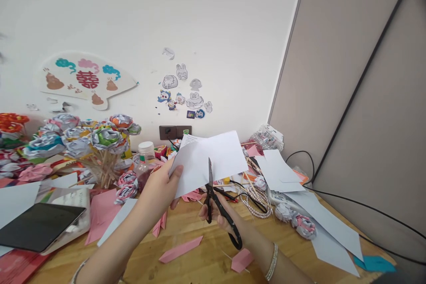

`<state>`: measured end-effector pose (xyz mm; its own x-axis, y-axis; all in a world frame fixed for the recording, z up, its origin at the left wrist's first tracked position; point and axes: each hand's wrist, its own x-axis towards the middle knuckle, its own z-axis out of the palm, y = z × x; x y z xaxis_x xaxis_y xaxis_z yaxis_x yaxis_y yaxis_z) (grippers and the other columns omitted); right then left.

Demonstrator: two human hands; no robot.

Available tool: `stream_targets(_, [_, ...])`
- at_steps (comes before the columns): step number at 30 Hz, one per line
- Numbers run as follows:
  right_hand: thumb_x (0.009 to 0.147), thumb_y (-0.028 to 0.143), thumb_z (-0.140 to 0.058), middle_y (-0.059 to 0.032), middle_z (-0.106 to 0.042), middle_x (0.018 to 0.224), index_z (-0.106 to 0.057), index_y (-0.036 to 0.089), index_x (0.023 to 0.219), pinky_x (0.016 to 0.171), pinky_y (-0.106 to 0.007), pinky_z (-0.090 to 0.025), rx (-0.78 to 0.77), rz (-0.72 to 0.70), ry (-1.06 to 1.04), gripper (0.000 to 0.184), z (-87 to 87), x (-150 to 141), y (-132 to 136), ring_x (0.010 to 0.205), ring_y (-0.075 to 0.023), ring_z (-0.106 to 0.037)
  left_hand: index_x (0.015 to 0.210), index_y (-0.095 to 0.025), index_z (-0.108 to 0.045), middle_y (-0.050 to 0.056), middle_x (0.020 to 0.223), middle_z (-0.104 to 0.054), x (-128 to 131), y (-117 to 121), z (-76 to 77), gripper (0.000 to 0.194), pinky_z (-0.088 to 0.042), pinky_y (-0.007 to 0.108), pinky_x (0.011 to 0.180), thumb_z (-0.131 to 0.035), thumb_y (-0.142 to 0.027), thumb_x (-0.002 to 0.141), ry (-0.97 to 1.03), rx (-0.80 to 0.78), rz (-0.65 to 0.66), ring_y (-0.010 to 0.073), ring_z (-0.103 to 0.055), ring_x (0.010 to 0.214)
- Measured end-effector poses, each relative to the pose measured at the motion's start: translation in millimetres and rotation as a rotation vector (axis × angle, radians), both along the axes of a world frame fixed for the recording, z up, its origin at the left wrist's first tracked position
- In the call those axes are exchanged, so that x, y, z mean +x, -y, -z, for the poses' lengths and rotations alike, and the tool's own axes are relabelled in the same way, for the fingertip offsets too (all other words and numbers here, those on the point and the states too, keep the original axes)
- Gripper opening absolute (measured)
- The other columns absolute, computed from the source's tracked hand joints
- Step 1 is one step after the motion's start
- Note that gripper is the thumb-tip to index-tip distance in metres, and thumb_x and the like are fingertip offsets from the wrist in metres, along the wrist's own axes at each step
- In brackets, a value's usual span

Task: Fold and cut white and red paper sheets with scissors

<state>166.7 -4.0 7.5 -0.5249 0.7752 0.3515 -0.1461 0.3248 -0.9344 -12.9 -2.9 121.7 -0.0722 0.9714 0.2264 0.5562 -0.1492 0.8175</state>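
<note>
My left hand (168,184) is closed on the left side of a sheet of white paper (222,155), thumb on top, holding it up above the table. My right hand (218,213) grips black-handled scissors (213,193) by their loops. Their blades point up and meet the paper's lower edge near its middle. Below the hands, a pink paper strip (181,248) and a small pink paper piece (242,260) lie on the wooden tabletop.
Paper flowers on sticks (106,142) crowd the left, behind a dark tablet (40,226). A white-capped bottle (145,151) stands at the back. Bead strings (256,204), white sheets (279,171) and a black cable (359,206) are on the right. The wall (216,17) rises behind.
</note>
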Motion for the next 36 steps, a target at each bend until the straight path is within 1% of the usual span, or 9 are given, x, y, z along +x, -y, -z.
stream_targets(4, [0.069,0.067,-0.05,-0.0076,-0.055,0.094,-0.044,0.025,0.111,0.087,-0.037,-0.038,-0.036,0.001,-0.035,0.06,-7.2,-4.0,3.6,0.088,-0.0218,-0.054,0.097,-0.017,-0.054,-0.01,0.027,-0.039,0.5,1.6,-1.1,0.031,-0.031,0.023,0.032,-0.036,-0.033,0.077,0.003,0.003,0.008,0.015,-0.041,0.023])
stream_targets(9, [0.065,0.069,-0.05,-0.0098,-0.057,0.093,-0.045,0.022,0.109,0.086,-0.04,-0.039,-0.007,0.007,-0.053,0.064,-11.8,-4.9,4.7,0.087,-0.0237,-0.054,0.096,-0.017,-0.053,-0.009,0.028,-0.04,-0.3,4.2,-2.9,0.03,-0.032,0.023,0.032,-0.037,-0.034,0.078,0.007,0.008,0.025,0.0152,-0.042,0.024])
stream_targets(13, [0.066,0.07,-0.049,-0.011,-0.057,0.096,-0.046,0.022,0.109,0.086,-0.041,-0.038,0.005,-0.04,-0.054,0.065,-9.1,-3.9,3.4,0.088,-0.0244,-0.054,0.096,-0.017,-0.052,-0.01,0.029,-0.04,-1.8,5.2,-3.7,0.03,-0.031,0.022,0.031,-0.036,-0.036,0.078,-0.007,0.007,0.036,0.0148,-0.041,0.024])
stream_targets(16, [0.066,0.071,-0.048,-0.0104,-0.057,0.094,-0.047,0.023,0.11,0.083,-0.042,-0.04,0.018,-0.036,-0.08,0.065,-4.3,-4.8,1.1,0.085,-0.024,-0.054,0.096,-0.018,-0.052,-0.009,0.029,-0.041,-1.9,5.2,-2.6,0.029,-0.032,0.022,0.032,-0.036,-0.036,0.079,-0.02,0.019,0.044,0.0148,-0.042,0.025])
stream_targets(20, [0.07,0.066,-0.048,-0.0085,-0.057,0.091,-0.048,0.024,0.107,0.08,-0.04,-0.04,0.036,0.022,-0.083,0.056,-2.6,-6.6,1.1,0.082,-0.0221,-0.053,0.096,-0.017,-0.051,-0.01,0.026,-0.039,0.3,6.7,-2.1,0.028,-0.035,0.023,0.035,-0.035,-0.035,0.081,-0.053,0.046,0.04,0.0158,-0.044,0.026])
stream_targets(23, [0.068,0.066,-0.051,-0.0072,-0.055,0.086,-0.047,0.023,0.106,0.075,-0.037,-0.041,0.025,0.076,-0.073,0.058,-6.9,-7.2,3.9,0.077,-0.0203,-0.052,0.095,-0.018,-0.051,-0.01,0.027,-0.04,1.6,8.0,-2.7,0.028,-0.035,0.023,0.036,-0.034,-0.036,0.081,-0.079,0.06,0.021,0.0165,-0.046,0.027])
stream_targets(27, [0.066,0.066,-0.054,-0.004,-0.052,0.076,-0.048,0.02,0.097,0.068,-0.032,-0.039,0.011,0.087,-0.087,0.055,-10.2,-7.2,5.7,0.072,-0.018,-0.049,0.094,-0.018,-0.05,-0.01,0.027,-0.041,1.4,8.1,-2.8,0.027,-0.034,0.023,0.036,-0.033,-0.035,0.082,-0.121,0.07,0.009,0.0165,-0.047,0.028])
stream_targets(31, [0.064,0.064,-0.057,-0.0014,-0.047,0.074,-0.046,0.02,0.091,0.06,-0.027,-0.037,-0.017,0.084,-0.1,0.054,-4.4,-7.7,3.0,0.066,-0.0143,-0.045,0.093,-0.018,-0.05,-0.01,0.026,-0.039,1.1,7.0,-1.9,0.026,-0.035,0.023,0.037,-0.032,-0.034,0.082,-0.151,0.072,0.008,0.0166,-0.047,0.027])
stream_targets(36, [0.069,0.059,-0.056,0.0001,-0.045,0.071,-0.044,0.018,0.087,0.051,-0.023,-0.034,-0.014,0.095,-0.096,0.046,2.8,-7.5,1.5,0.055,-0.0097,-0.042,0.094,-0.019,-0.05,-0.01,0.027,-0.039,0.9,6.7,-1.6,0.028,-0.035,0.023,0.036,-0.031,-0.035,0.082,-0.144,0.071,0.014,0.0167,-0.046,0.027])
